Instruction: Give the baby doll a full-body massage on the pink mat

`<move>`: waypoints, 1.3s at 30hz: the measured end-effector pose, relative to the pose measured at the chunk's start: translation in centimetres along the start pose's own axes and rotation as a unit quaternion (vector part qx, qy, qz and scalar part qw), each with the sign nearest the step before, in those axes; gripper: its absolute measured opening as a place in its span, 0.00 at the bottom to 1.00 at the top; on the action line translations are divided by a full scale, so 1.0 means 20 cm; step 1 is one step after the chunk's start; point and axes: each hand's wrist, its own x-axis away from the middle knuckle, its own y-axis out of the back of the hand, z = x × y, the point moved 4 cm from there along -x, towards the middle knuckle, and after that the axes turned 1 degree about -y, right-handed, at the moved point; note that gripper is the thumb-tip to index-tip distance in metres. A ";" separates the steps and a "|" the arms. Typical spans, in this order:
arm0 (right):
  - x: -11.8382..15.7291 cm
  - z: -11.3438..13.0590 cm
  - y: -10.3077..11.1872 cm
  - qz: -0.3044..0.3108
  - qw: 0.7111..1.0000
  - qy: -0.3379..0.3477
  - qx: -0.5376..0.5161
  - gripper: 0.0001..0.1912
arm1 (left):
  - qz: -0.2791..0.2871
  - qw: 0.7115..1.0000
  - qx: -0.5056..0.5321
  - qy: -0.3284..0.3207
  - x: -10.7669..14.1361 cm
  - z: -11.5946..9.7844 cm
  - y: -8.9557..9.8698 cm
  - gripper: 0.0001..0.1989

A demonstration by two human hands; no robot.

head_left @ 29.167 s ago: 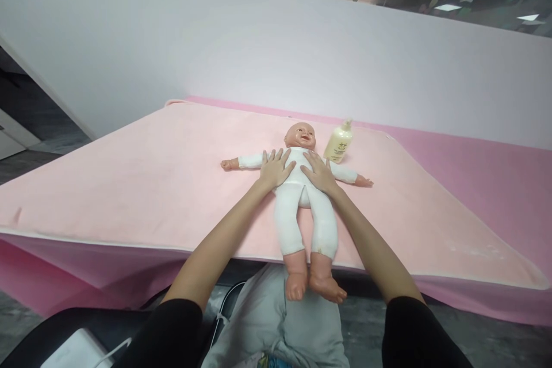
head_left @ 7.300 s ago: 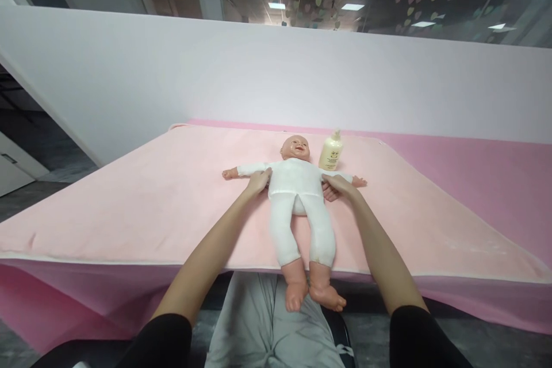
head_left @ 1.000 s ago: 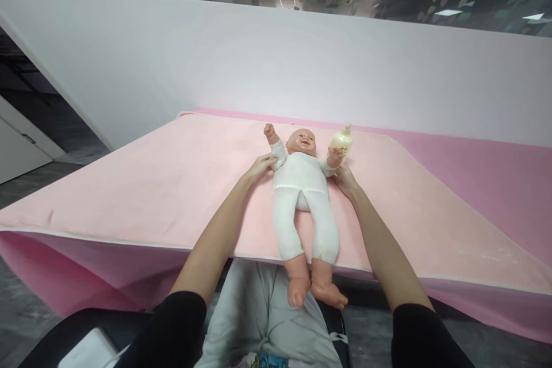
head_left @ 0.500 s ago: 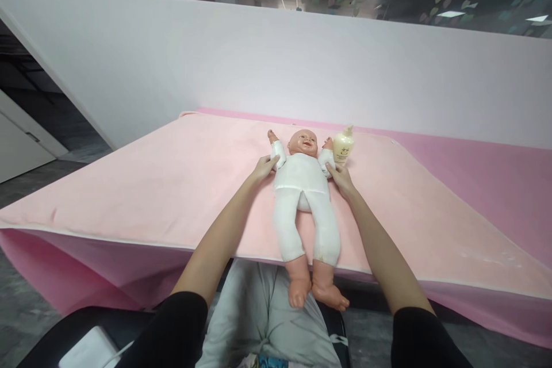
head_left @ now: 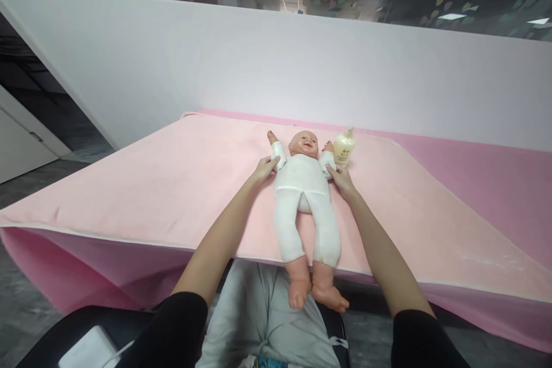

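Note:
A baby doll (head_left: 302,175) with a white cloth body lies on its back, head away from me, its feet sticking out past the table's front edge. Both its arms are raised beside the head. My left hand (head_left: 264,169) is closed around the doll's upper arm on the left side of the view. On the other side, my right hand (head_left: 340,177) grips the other upper arm, thumb on top; its remaining fingers are partly hidden. Just beyond my right hand stands a pale yellow pump bottle (head_left: 344,147), close to the doll's raised hand.
A light pink towel (head_left: 172,184) covers most of the table, over a darker pink cloth (head_left: 495,178). Behind rises a white wall (head_left: 280,63) with a window above. A white device (head_left: 89,349) with a cable lies at the lower left, near my legs (head_left: 267,316).

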 end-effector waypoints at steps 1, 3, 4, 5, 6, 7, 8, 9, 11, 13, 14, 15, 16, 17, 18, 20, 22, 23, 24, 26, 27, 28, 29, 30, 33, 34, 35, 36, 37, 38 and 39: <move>0.00 0.00 0.00 -0.001 1.000 0.001 0.000 0.27 | -0.003 1.000 0.000 -0.001 0.00 0.00 0.00 0.17; 0.00 0.00 0.00 -0.002 1.000 0.001 0.000 0.27 | -0.004 1.000 -0.004 -0.006 0.00 0.00 0.00 0.17; 0.00 0.00 0.00 -0.004 1.000 0.001 0.001 0.27 | -0.002 1.000 -0.007 -0.010 -0.01 0.00 0.00 0.17; 0.00 0.00 0.00 -0.005 1.000 0.002 0.003 0.27 | 0.001 1.000 -0.010 -0.013 -0.01 0.01 0.00 0.17; 0.00 0.00 0.00 -0.006 1.000 0.003 0.005 0.27 | 0.003 1.000 -0.013 -0.017 -0.01 0.01 0.00 0.17; 0.00 0.00 0.00 -0.006 1.000 0.003 0.005 0.27 | 0.005 1.000 -0.015 -0.019 -0.02 0.01 0.01 0.17; 0.00 0.00 0.00 -0.007 1.000 0.002 0.005 0.27 | 0.005 1.000 -0.015 -0.020 -0.02 0.01 0.01 0.18; 0.00 0.00 0.00 -0.007 1.000 0.001 0.004 0.27 | 0.005 1.000 -0.014 -0.021 -0.02 0.02 0.01 0.18; 0.00 0.00 0.00 -0.006 1.000 -0.001 0.004 0.27 | 0.003 1.000 -0.012 -0.019 -0.03 0.02 0.01 0.18; 0.00 0.00 0.00 -0.006 1.000 0.000 0.005 0.28 | 0.002 1.000 -0.010 -0.016 -0.02 0.02 0.01 0.18; 0.00 0.00 0.00 -0.005 1.000 0.000 0.006 0.27 | 0.001 1.000 -0.009 -0.015 -0.02 0.02 0.00 0.18; 0.00 0.00 0.00 -0.003 1.000 0.001 0.006 0.27 | 0.001 1.000 -0.007 -0.013 -0.02 0.01 0.00 0.17; 0.00 0.00 0.00 -0.002 1.000 0.001 0.007 0.27 | 0.001 1.000 -0.004 -0.011 -0.01 0.01 0.00 0.17; 0.00 0.00 0.00 -0.001 1.000 0.001 0.009 0.27 | 0.000 1.000 -0.002 -0.007 -0.01 0.01 0.00 0.17; 0.00 0.00 0.00 -0.001 1.000 -0.001 0.010 0.27 | -0.004 1.000 -0.001 -0.005 -0.01 0.01 0.00 0.16; 0.00 0.00 0.00 -0.005 1.000 -0.004 0.014 0.27 | -0.013 1.000 0.000 -0.001 0.00 0.01 -0.01 0.16; 0.00 0.01 0.00 -0.009 1.000 -0.006 0.017 0.26 | -0.019 1.000 -0.005 -0.004 0.00 0.00 0.00 0.16; 0.00 0.01 0.00 -0.010 1.000 -0.006 0.018 0.25 | -0.019 1.000 -0.009 -0.007 0.00 0.00 0.00 0.16; 0.00 0.01 0.00 -0.010 1.000 -0.006 0.018 0.25 | -0.018 1.000 -0.015 -0.010 0.00 0.00 0.00 0.16; 0.00 0.00 0.00 -0.010 1.000 -0.008 0.019 0.25 | -0.014 1.000 -0.023 -0.013 0.00 0.00 0.00 0.17; 0.00 0.00 0.00 -0.010 1.000 -0.008 0.019 0.25 | -0.015 0.999 -0.024 -0.014 0.00 0.00 0.00 0.17; 0.00 0.00 0.00 -0.011 1.000 -0.009 0.018 0.25 | -0.017 0.999 -0.024 -0.014 0.00 0.00 0.00 0.16; 0.00 0.00 0.00 -0.011 1.000 -0.010 0.017 0.25 | -0.020 0.999 -0.022 -0.013 -0.01 0.01 0.00 0.16; 0.00 0.00 0.00 -0.011 1.000 -0.011 0.016 0.25 | -0.024 0.999 -0.019 -0.012 -0.01 0.01 0.00 0.16; 0.00 0.00 0.00 -0.008 1.000 -0.013 0.013 0.25 | -0.028 0.999 -0.013 -0.011 -0.01 0.01 0.00 0.17; 0.00 0.00 0.00 -0.008 1.000 -0.013 0.013 0.25 | -0.025 1.000 -0.013 -0.012 -0.01 0.02 0.00 0.17; -0.01 0.00 0.00 -0.008 1.000 -0.012 0.014 0.25 | -0.023 1.000 -0.014 -0.013 -0.01 0.02 0.00 0.17; -0.01 0.00 0.00 -0.009 1.000 -0.011 0.015 0.25 | -0.021 1.000 -0.014 -0.013 -0.01 0.02 0.00 0.17; -0.01 0.00 0.00 -0.008 1.000 -0.010 0.015 0.25 | -0.020 1.000 -0.013 -0.013 -0.02 0.02 0.00 0.17; -0.01 0.00 0.00 -0.008 1.000 -0.009 0.014 0.25 | -0.020 1.000 -0.012 -0.013 -0.02 0.02 0.00 0.17; -0.01 0.00 0.00 -0.008 1.000 -0.008 0.011 0.25 | -0.020 1.000 -0.011 -0.013 -0.02 0.02 0.00 0.17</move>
